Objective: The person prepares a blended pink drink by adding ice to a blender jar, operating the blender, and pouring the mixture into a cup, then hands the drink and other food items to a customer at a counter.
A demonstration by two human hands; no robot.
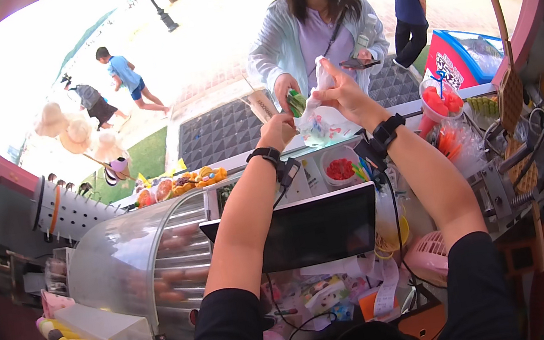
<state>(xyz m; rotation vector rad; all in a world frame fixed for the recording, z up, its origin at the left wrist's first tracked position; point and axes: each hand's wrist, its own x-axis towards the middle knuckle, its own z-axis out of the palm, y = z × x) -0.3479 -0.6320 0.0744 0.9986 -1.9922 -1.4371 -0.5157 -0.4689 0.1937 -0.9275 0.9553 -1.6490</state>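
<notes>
A thin white plastic bag with coloured print hangs over the counter's front edge. My right hand grips its gathered upper part between thumb and fingers. On the bag's other side, my left hand is closed at its edge, with the fingertips partly hidden. A green packet sits at the bag's opening, in the hand of a person across the counter. That person's other hand holds a phone and a clear bottle.
Below my forearms stands a dark-screened display. A sausage roller grill with a curved clear cover is at left. A tub of red pieces, a cup of watermelon and waffle irons line the right. A pink basket sits lower.
</notes>
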